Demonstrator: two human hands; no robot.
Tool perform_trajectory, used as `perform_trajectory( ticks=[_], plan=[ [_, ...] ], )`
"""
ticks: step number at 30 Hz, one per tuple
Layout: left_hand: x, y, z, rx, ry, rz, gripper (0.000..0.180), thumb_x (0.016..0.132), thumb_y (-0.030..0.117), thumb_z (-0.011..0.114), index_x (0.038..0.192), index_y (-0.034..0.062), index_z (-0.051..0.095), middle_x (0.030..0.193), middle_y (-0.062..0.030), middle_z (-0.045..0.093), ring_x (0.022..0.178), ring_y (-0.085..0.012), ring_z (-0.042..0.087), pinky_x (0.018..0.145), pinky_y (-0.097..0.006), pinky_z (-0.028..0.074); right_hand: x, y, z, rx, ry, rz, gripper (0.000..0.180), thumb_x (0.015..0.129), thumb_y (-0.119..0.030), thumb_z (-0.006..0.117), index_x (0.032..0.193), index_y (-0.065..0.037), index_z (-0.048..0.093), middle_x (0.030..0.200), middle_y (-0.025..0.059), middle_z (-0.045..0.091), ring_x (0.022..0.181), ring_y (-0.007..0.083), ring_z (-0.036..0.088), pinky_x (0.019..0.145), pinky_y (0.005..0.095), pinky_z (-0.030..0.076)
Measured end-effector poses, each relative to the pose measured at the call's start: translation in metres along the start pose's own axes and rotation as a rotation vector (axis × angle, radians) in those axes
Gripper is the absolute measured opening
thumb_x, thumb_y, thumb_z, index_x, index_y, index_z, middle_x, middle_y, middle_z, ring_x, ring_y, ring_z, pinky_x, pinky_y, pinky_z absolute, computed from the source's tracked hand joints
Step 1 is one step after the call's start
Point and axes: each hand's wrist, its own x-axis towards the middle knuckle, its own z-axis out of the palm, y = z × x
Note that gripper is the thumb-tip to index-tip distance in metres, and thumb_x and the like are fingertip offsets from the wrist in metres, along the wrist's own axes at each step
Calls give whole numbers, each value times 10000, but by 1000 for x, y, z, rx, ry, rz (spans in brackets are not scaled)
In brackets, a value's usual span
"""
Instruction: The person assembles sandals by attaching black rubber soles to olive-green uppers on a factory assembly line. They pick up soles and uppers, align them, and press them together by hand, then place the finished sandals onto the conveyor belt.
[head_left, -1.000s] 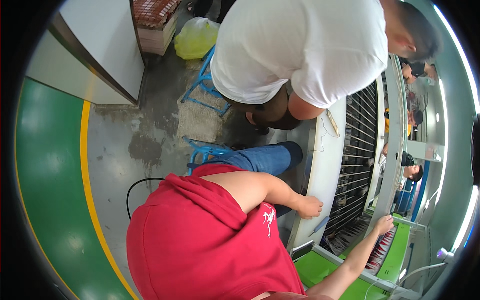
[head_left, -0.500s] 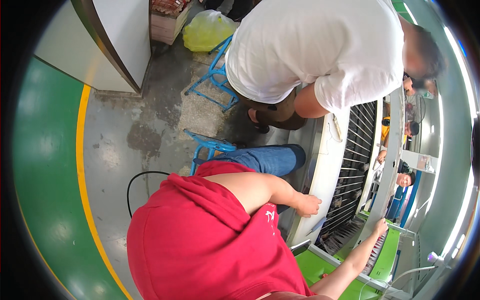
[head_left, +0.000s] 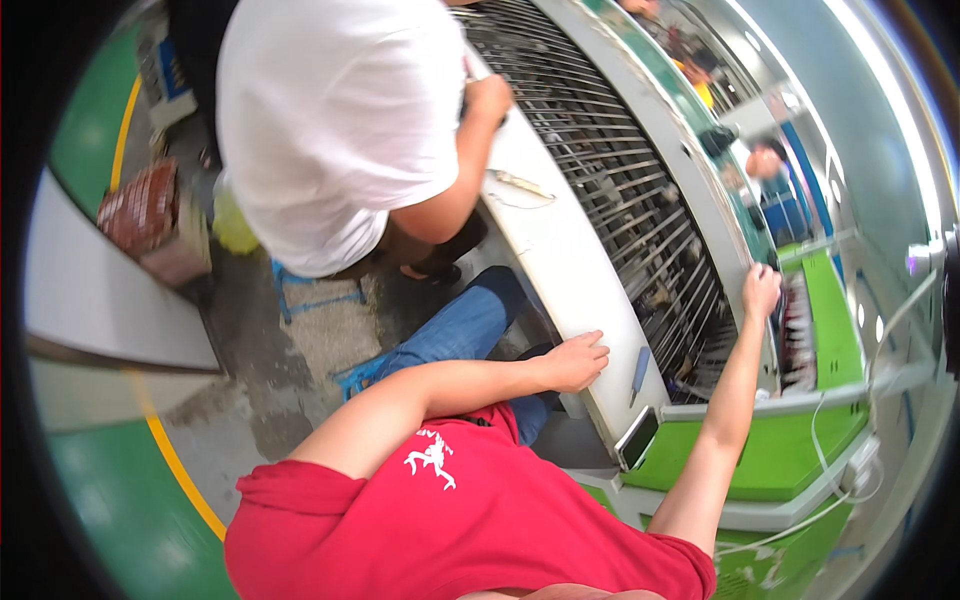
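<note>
My left hand [head_left: 578,362] lies on the white ledge [head_left: 570,270], palm down, fingers loosely stretched toward the slatted bed and nothing visible in them. Beside it on the ledge is a slim blue-handled tool [head_left: 640,370]; its exact kind is unclear. A dark-screened phone [head_left: 637,438] sits at the ledge's near end. Over on the right, my right hand [head_left: 762,290] is wrapped over the pale rail [head_left: 690,160] along the far side of the bed. Between my hands runs the bed of dark metal rods [head_left: 610,160].
A co-worker in a white T-shirt [head_left: 340,130] sits ahead on the left, with a hand by the ledge. A pale slim piece with thin wire [head_left: 522,184] lies on the ledge. Green machine panels [head_left: 750,465] and a white cable [head_left: 830,460] are at near right. More people appear across the bed.
The view has swung round, so the co-worker and bed appear farther left and more of the rods shows. My left hand stays at the ledge, my right hand on the rail.
</note>
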Motion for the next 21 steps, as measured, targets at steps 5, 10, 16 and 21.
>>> perform_trajectory(
  ticks=[5, 10, 16, 21],
  plan=[
    [7, 30, -18, 40, -81, -26, 348, 916, 181, 758, 1199, -15, 703, 1416, -196, 666, 1419, -511, 545, 1188, -568, 485, -31, -14, -19, 76, 220, 108, 316, 1007, -377, 639, 1115, -110, 770, 1189, 151, 745, 1109, 422, 704, 973, 542, 556],
    [41, 11, -32, 66, -199, -71, 264, 874, 228, 816, 1056, 59, 727, 1148, -151, 669, 1140, -381, 632, 917, -489, 534, -32, -57, 7, 42, 470, 108, 201, 976, -332, 684, 1043, -165, 775, 1075, 73, 733, 1015, 342, 720, 864, 504, 569],
    [97, -25, 17, -9, -258, -69, 229, 900, 280, 797, 800, 92, 714, 860, -116, 697, 853, -354, 692, 716, -511, 568, -40, -54, -8, 80, 553, 69, 145, 953, -290, 724, 961, -148, 754, 1009, 63, 697, 960, 313, 701, 812, 491, 550],
    [131, -59, 55, -152, -312, -142, 268, 929, 286, 777, 763, 83, 719, 705, -134, 732, 655, -380, 721, 627, -501, 562, -37, -54, -15, 217, 496, 123, 152, 919, -299, 751, 915, -147, 747, 946, 50, 701, 917, 305, 707, 796, 483, 559]
  ],
)
